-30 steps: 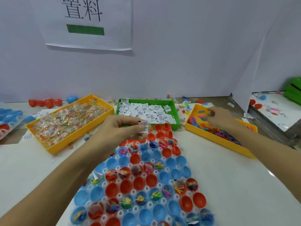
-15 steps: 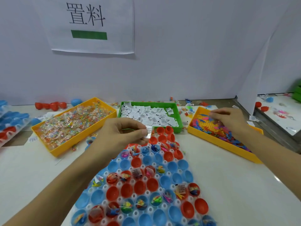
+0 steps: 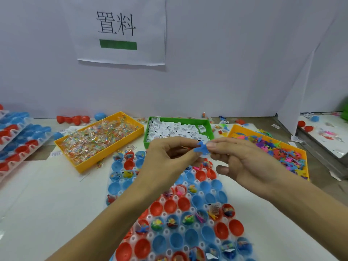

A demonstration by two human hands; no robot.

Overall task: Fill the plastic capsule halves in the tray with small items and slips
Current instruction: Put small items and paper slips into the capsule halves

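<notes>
A clear tray [image 3: 165,231] of red capsule halves [image 3: 170,206] and blue capsule halves [image 3: 191,235] lies before me; some hold small toys and slips, others hold nothing. Above its far end my two hands meet. My right hand [image 3: 244,162] pinches a small blue toy figure [image 3: 201,148] between thumb and forefinger. My left hand [image 3: 169,159] has its fingers curled, its fingertips at the toy, and holds a white paper slip [image 3: 204,156] that shows just beneath it.
Behind the hands stand a green tray [image 3: 177,120] of white slips, a yellow tray [image 3: 105,157] of wrapped candy bags at left and a yellow tray [image 3: 233,129] of coloured toys at right. Stacked capsule trays [image 3: 18,140] sit far left. A white partition wall is close behind.
My right hand left the toy tray and came left to the centre with a blue toy. My left hand stayed above the capsule tray with the slip, and now the hands touch.
</notes>
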